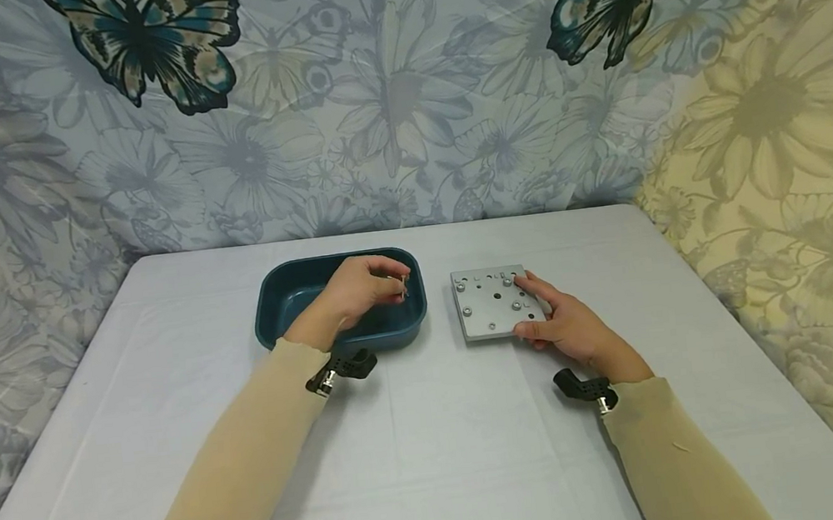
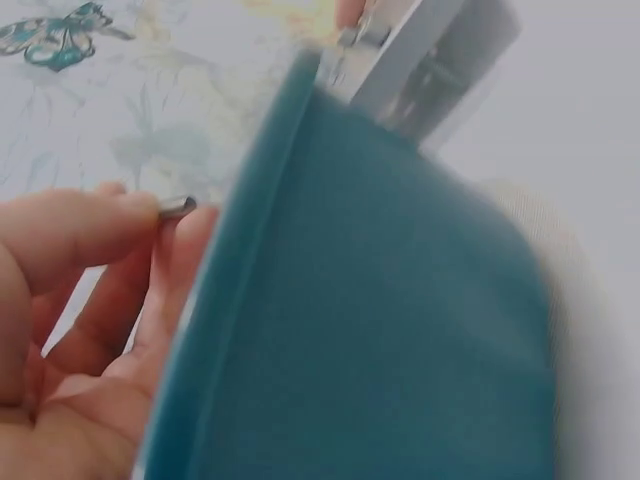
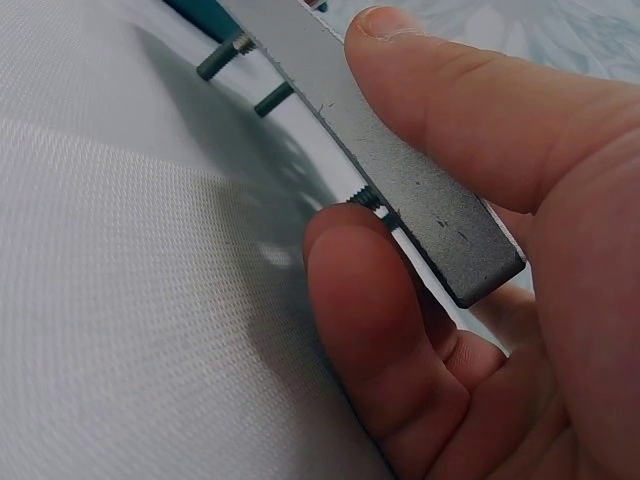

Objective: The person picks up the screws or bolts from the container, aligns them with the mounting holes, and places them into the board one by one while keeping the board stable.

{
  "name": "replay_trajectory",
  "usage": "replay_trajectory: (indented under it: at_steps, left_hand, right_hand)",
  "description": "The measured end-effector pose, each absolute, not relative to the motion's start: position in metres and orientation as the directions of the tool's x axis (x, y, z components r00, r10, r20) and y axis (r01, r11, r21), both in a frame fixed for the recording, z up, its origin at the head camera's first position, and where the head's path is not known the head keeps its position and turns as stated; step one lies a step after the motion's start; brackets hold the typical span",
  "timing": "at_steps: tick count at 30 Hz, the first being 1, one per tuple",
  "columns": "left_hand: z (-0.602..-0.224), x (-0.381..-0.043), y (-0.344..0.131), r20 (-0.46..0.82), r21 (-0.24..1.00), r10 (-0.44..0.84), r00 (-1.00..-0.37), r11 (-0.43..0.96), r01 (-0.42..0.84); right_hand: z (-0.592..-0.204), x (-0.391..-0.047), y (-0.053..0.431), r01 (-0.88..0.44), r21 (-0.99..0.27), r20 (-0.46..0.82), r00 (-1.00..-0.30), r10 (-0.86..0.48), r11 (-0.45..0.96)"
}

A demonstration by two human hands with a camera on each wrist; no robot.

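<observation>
Over the right end of a dark teal tray (image 1: pixel 272 328), my left hand (image 1: pixel 359 292) pinches a small metal pin (image 2: pixel 177 207) between thumb and fingertips. Only one end of that pin shows, so I cannot tell whether it is a screw. My right hand (image 1: pixel 569 325) grips the right edge of a grey metal plate (image 1: pixel 483 304), thumb on the near side. Several round screw heads and holes show on the plate's top face. In the right wrist view, threaded screw shanks (image 3: pixel 226 58) stick out below the plate, and a fingertip lies beside one of them.
A white cloth covers the table (image 1: pixel 436 459) beneath the tray and plate. The plate sits a short way right of the tray. Behind the table hangs a flowered curtain (image 1: pixel 404 127) with butterflies. Black camera mounts (image 1: pixel 583 386) are strapped to both wrists.
</observation>
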State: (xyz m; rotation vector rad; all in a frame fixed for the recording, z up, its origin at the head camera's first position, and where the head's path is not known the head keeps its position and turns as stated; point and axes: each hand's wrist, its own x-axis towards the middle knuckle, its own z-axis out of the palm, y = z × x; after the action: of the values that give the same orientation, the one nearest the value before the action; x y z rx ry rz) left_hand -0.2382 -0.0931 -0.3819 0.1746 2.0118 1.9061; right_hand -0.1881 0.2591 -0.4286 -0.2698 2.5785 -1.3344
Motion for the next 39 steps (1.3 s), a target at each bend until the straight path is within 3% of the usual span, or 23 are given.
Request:
replay_trajectory:
  at_steps: [9, 17, 39]
  left_hand:
    - [-0.386, -0.241, -0.062, -0.148, 0.982, 0.226, -0.963, -0.083, -0.17]
    - [-0.382, -0.246, -0.042, -0.107, 0.991, 0.191, -0.976, -0.061, -0.121]
    - [-0.375, -0.266, -0.008, -0.021, 0.923, 0.266, -0.964, 0.376, 0.084]
  right_hand:
    - [-0.432, -0.189, 0.261, -0.06, -0.834, -0.11, -0.956, -0.272, 0.548]
    - [-0.43, -0.188, 0.259, -0.061, -0.831, -0.11, -0.957, -0.27, 0.553]
    - [-0.428, -0.188, 0.26, -0.044, -0.83, -0.12, -0.96, -0.255, 0.556]
